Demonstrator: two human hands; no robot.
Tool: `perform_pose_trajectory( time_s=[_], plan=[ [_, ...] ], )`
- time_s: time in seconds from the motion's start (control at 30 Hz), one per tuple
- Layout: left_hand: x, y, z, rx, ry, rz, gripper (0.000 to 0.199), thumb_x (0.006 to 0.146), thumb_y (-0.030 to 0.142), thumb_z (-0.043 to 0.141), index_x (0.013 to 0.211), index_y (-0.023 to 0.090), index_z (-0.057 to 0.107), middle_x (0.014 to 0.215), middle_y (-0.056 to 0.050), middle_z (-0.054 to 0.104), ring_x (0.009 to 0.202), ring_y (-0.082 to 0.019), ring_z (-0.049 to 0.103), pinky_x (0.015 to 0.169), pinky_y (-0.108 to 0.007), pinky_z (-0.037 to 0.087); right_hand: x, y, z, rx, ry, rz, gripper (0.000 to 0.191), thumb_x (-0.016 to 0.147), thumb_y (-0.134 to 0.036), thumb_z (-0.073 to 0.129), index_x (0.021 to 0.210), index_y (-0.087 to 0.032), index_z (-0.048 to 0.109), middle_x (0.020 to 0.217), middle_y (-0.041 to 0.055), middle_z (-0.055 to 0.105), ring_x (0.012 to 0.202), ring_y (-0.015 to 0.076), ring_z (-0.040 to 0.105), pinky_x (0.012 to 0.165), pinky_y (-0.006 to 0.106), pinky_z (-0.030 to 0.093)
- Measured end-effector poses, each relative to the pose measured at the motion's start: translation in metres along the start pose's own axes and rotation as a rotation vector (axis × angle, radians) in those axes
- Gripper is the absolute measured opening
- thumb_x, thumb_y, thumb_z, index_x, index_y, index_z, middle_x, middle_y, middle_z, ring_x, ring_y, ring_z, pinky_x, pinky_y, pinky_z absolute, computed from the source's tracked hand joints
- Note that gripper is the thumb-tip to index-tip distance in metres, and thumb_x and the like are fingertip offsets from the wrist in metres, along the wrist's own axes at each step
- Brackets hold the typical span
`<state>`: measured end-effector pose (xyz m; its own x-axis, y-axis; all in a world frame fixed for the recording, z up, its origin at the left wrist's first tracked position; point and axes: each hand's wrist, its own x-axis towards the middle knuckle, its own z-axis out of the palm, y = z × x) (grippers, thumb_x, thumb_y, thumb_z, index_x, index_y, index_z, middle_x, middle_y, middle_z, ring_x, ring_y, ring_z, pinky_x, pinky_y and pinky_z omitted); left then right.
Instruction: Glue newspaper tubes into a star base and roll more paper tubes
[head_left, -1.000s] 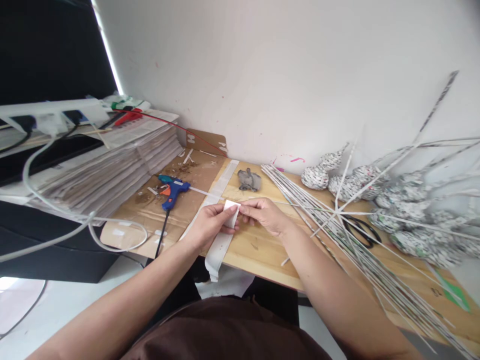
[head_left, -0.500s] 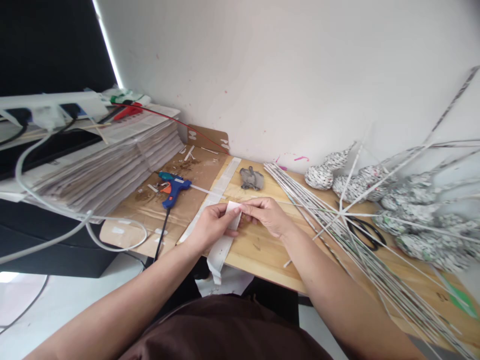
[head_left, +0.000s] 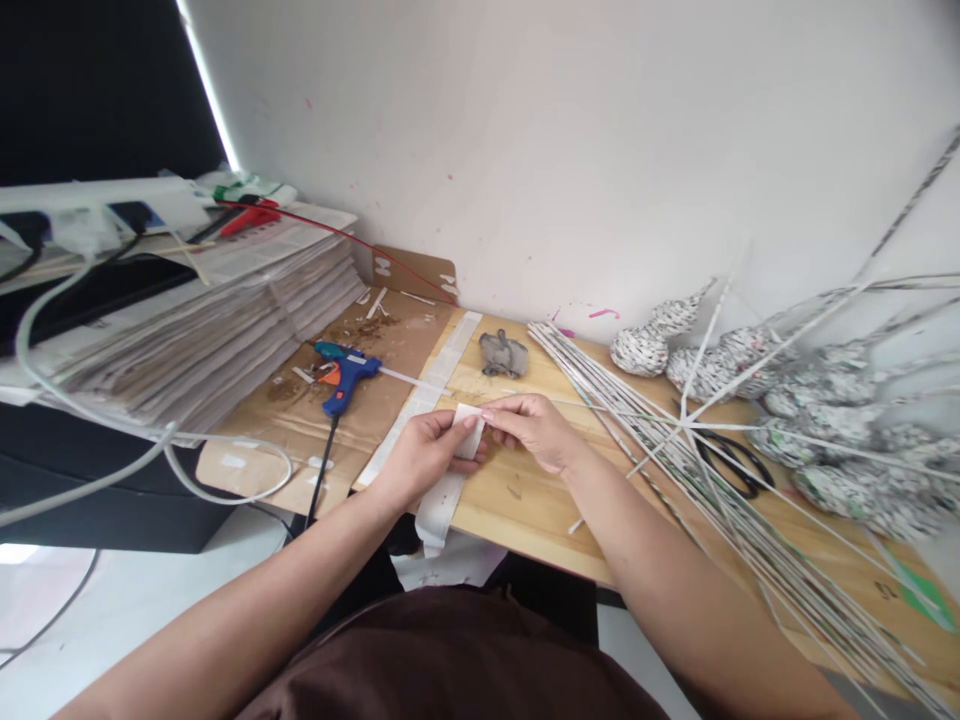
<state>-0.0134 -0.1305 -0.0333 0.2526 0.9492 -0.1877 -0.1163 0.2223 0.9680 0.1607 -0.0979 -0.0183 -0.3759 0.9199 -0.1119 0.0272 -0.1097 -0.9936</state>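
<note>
A white paper strip (head_left: 442, 500) runs from between my hands down over the table's front edge. My left hand (head_left: 431, 448) pinches it with the thumb on top and fingers beneath. At the strip's upper end, my right hand (head_left: 536, 432) has thumb and forefinger closed on the corner. Left of the hands a blue glue gun (head_left: 349, 380) lies on brown cardboard, with a clear glue stick (head_left: 409, 380) poking out of its rear or front; I cannot tell which. A crumpled grey lump (head_left: 504, 354) sits just beyond the hands.
Rolled newspaper sticks (head_left: 622, 410) lie in a bundle on the right, with a star of joined sticks (head_left: 685, 424) and black-handled scissors (head_left: 731, 465). Woven paper gourd shapes (head_left: 639, 350) line the wall. A newspaper stack (head_left: 300, 290) and white cable (head_left: 289, 470) are on the left.
The lower tail of the paper strip has risen slightly and hangs shorter below the table edge. Both hands keep nearly the same place and grip; the camera view has shifted slightly.
</note>
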Motion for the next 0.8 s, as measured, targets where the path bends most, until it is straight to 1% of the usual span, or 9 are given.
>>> perform_pose_trajectory(
  time_s=[0.2, 0.37, 0.47, 0.6, 0.7, 0.8],
  plan=[
    [-0.0018, -0.0024, 0.0, 0.022, -0.006, 0.006, 0.043, 0.079, 0.049, 0.064, 0.102, 0.013, 0.067, 0.082, -0.008, 0.072, 0.078, -0.021, 0.069, 0.072, -0.034, 0.058, 0.0008, 0.0001, 0.0041, 0.046, 0.057, 0.036, 0.025, 0.069, -0.036, 0.076, 0.081, -0.014, 0.076, 0.053, -0.0015, 0.058, 0.048, 0.0069, 0.045, 0.045, 0.021, 0.029],
    [-0.0015, -0.0034, -0.0002, 0.018, 0.006, 0.004, 0.042, 0.079, 0.05, 0.065, 0.099, 0.013, 0.067, 0.079, -0.008, 0.072, 0.075, -0.021, 0.07, 0.07, -0.033, 0.058, 0.001, 0.001, 0.006, 0.047, 0.07, 0.052, 0.029, 0.067, -0.039, 0.078, 0.082, -0.013, 0.075, 0.054, -0.0012, 0.058, 0.047, 0.006, 0.043, 0.044, 0.02, 0.027],
    [-0.0014, -0.0042, -0.0007, 0.023, 0.002, 0.013, 0.042, 0.079, 0.05, 0.065, 0.099, 0.013, 0.068, 0.08, -0.008, 0.072, 0.075, -0.021, 0.07, 0.07, -0.033, 0.058, 0.0012, 0.0025, 0.0059, 0.057, 0.073, 0.055, 0.031, 0.066, -0.041, 0.079, 0.079, -0.013, 0.074, 0.053, -0.0014, 0.057, 0.047, 0.0063, 0.043, 0.043, 0.02, 0.026],
    [-0.0019, -0.0044, -0.0009, 0.018, 0.003, 0.024, 0.041, 0.079, 0.05, 0.065, 0.097, 0.013, 0.069, 0.078, -0.008, 0.072, 0.073, -0.02, 0.069, 0.068, -0.031, 0.058, 0.0012, 0.0037, 0.0064, 0.094, 0.055, 0.046, 0.032, 0.062, -0.041, 0.082, 0.074, -0.014, 0.07, 0.055, -0.0024, 0.056, 0.049, 0.0067, 0.044, 0.042, 0.02, 0.026],
    [-0.0016, -0.0043, -0.0009, 0.0, 0.011, 0.019, 0.04, 0.078, 0.049, 0.067, 0.096, 0.013, 0.07, 0.076, -0.007, 0.072, 0.071, -0.019, 0.069, 0.066, -0.03, 0.058, 0.0004, 0.0031, 0.0084, 0.066, 0.058, 0.013, 0.034, 0.056, -0.039, 0.085, 0.074, -0.015, 0.068, 0.058, -0.0037, 0.056, 0.049, 0.0062, 0.043, 0.043, 0.02, 0.028],
    [-0.0005, -0.0044, -0.0015, -0.021, 0.006, 0.017, 0.037, 0.078, 0.047, 0.068, 0.095, 0.014, 0.07, 0.076, -0.006, 0.072, 0.07, -0.018, 0.069, 0.066, -0.029, 0.058, -0.0009, 0.0007, 0.0105, 0.046, 0.065, 0.004, 0.033, 0.057, -0.038, 0.084, 0.073, -0.014, 0.068, 0.058, -0.0037, 0.056, 0.048, 0.006, 0.043, 0.044, 0.021, 0.03]
  ],
)
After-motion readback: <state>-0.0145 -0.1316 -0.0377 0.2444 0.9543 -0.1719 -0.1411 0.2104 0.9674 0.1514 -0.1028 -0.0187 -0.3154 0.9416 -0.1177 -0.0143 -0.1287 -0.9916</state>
